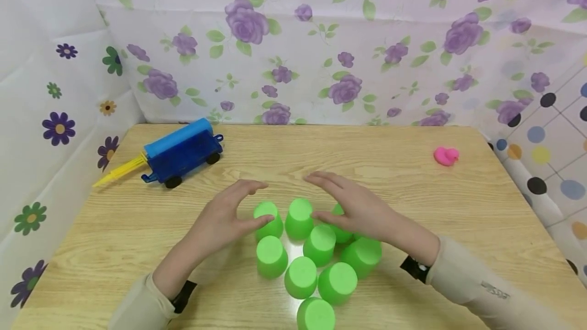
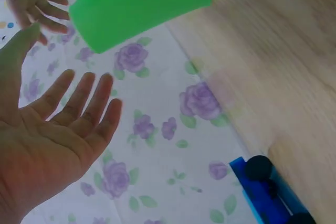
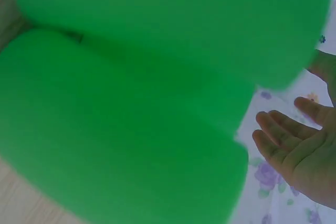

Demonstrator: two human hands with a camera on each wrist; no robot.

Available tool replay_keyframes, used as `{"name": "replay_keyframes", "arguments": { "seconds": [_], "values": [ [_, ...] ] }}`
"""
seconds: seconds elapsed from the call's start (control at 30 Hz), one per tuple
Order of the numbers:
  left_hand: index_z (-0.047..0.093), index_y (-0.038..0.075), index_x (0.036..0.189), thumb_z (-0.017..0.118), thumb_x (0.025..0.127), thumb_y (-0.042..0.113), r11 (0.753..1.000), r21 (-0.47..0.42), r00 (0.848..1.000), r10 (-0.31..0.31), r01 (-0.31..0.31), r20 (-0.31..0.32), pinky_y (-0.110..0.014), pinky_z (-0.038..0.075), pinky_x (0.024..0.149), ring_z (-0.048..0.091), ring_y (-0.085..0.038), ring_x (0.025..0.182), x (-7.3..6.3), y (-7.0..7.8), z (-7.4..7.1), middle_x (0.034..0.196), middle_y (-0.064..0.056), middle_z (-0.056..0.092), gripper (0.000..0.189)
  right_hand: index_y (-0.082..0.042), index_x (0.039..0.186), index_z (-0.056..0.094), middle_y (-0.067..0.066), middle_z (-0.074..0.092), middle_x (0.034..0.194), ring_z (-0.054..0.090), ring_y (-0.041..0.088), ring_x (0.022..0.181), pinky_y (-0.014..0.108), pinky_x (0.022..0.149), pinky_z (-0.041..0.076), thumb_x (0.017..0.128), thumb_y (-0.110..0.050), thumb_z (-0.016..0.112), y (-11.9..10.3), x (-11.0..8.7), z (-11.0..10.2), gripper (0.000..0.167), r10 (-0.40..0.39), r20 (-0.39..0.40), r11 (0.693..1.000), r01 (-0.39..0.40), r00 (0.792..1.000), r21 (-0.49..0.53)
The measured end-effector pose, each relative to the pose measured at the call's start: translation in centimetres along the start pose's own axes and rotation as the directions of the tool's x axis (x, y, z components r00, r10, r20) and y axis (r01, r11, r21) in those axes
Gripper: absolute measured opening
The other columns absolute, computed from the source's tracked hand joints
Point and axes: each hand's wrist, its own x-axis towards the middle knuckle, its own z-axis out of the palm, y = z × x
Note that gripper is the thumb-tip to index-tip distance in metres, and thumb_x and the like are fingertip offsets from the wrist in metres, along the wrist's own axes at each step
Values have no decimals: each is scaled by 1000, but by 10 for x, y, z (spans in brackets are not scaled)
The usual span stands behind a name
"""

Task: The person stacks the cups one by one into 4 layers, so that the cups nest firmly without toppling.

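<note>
Several green cups (image 1: 301,277) stand upside down in a loose cluster at the front middle of the table. My left hand (image 1: 223,219) hovers at the cluster's left side, fingers spread and slightly bent, holding nothing; its thumb overlaps one cup (image 1: 270,228) in the head view. Over the cups on the right is my right hand (image 1: 362,208), also holding nothing, its fingers pointing left and hiding part of a cup behind. In the left wrist view the left palm (image 2: 58,140) shows, fingers apart. Large green cups (image 3: 131,129) fill most of the right wrist view beside the right hand (image 3: 304,150).
At the back left sits a dark blue toy wagon (image 1: 183,154) carrying a light blue tube with a yellow pointed end (image 1: 121,169). A pink toy duck (image 1: 446,156) is at the back right. Flowered cloth (image 1: 293,65) hangs behind the wooden table (image 1: 468,208).
</note>
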Motion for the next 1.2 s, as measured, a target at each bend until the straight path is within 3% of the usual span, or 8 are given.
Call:
{"name": "replay_keyframes", "arguments": {
  "seconds": [0.23,0.47,0.67,0.8,0.97,1.2],
  "values": [
    [53,18,129,77,75,39,996,86,999,-18,14,47,-46,49,87,57,-24,111,0,10,5,123,2,56,63,-18,138,44,0,47,137,46,20,125,38,99,43,90,-36,61,-11,11,15,54,14,99,998,-19,995,52],
    [55,18,128,77,75,36,992,120,997,-39,30,74,-45,50,86,58,-24,108,2,10,10,121,-1,59,60,-12,128,53,2,57,126,54,17,116,32,95,46,89,-30,64,-12,12,27,45,14,57,997,-18,998,71],
    [58,13,124,78,75,32,995,66,989,-85,77,122,-42,51,83,60,-21,101,4,6,11,111,0,62,56,-7,124,56,7,57,126,54,22,118,34,97,45,88,-23,65,-10,15,33,40,-9,70,997,3,997,80],
    [61,11,121,79,75,30,995,23,985,-95,93,146,-39,51,84,59,-18,99,7,2,9,109,1,63,54,-7,123,56,6,59,121,58,19,109,29,91,48,88,-20,66,-14,19,31,39,-29,104,999,27,994,17],
    [63,9,117,79,74,28,997,24,989,-75,73,126,-38,51,82,59,-19,96,14,-4,6,105,-1,64,49,-6,123,55,5,58,114,62,18,97,25,82,51,87,-18,66,-20,25,27,40,-61,148,995,72,987,-66],
    [61,7,117,77,76,29,993,70,994,-98,95,37,-39,52,77,60,-24,94,28,-12,2,104,-6,62,49,-4,122,55,8,58,114,61,20,99,26,85,51,86,-16,67,-23,23,28,40,-55,140,996,65,989,-64]
  ]
}}
